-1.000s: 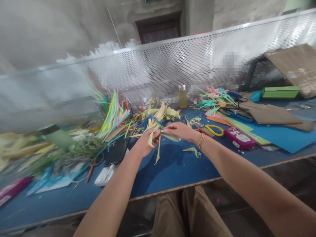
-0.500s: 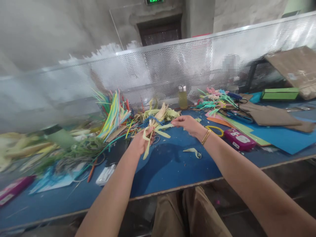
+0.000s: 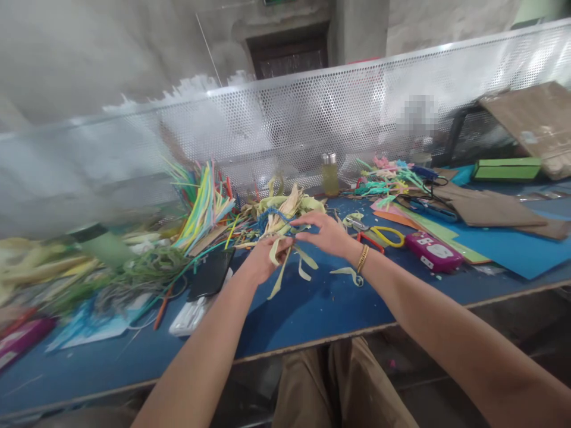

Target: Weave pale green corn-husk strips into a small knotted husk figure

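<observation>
Over the blue table top [image 3: 312,309], my left hand [image 3: 264,260] is closed on a bunch of pale yellow-green leaf strips [image 3: 280,274] that hang down from it. My right hand [image 3: 325,233], with a gold bracelet at the wrist, meets it from the right and pinches the upper ends of the same strips. Just behind both hands lies a heap of pale husk strips with blue cord [image 3: 283,211].
Coloured strips [image 3: 203,202] fan out at the left beside a black phone [image 3: 212,273] and a white case [image 3: 190,315]. Yellow-handled scissors [image 3: 387,236], a pink box [image 3: 432,251], a small bottle [image 3: 329,173], brown paper [image 3: 484,205] and a green box [image 3: 506,167] lie right. A perforated metal screen [image 3: 357,113] backs the table.
My right hand drew away to the right, stretching a strip, then came back to the left hand. The strips now hang lower in front of the left hand.
</observation>
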A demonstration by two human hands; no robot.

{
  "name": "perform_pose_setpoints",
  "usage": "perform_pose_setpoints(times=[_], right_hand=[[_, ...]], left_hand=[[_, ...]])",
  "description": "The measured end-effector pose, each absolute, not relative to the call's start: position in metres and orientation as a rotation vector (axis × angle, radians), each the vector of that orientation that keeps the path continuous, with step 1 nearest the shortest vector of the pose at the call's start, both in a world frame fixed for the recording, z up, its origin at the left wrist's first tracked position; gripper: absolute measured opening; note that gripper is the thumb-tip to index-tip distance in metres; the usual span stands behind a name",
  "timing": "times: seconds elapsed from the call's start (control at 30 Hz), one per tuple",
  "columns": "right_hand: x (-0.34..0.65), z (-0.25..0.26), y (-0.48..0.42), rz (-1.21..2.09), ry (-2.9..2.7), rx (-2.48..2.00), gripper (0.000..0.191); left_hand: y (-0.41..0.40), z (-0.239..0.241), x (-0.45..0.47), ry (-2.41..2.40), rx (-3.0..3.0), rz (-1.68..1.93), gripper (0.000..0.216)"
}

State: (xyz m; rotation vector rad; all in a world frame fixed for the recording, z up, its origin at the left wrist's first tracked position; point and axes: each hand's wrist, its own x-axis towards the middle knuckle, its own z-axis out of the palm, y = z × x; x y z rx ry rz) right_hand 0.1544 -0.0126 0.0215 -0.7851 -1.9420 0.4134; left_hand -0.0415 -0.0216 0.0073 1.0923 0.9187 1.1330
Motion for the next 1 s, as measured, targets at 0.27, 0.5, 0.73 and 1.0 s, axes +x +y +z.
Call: perform_pose_setpoints(times=[0.27,0.5,0.73,1.0], right_hand=[[0.140,0.018,-0.019,0.604,-1.983,-0.742,0.002],[0.140,0.020,-0.019,0.682,-1.959,-0.807,0.006],[0.143,0.023,-0.020,0.623,-2.001,-0.712,0.012],[0.140,0.017,-0.014,0.651,-1.934,-0.758,0.007]], left_hand=[[-0.025,0.001,-0.032,0.971,1.164,1.019,0.020],[-0.026,-0.001,-0.032,0.956,1.186,1.031,0.019],[-0.025,-0.001,-0.030,0.971,1.156,1.006,0.020],[-0.027,0.002,-0.029,1.004,1.155,1.001,0.021]])
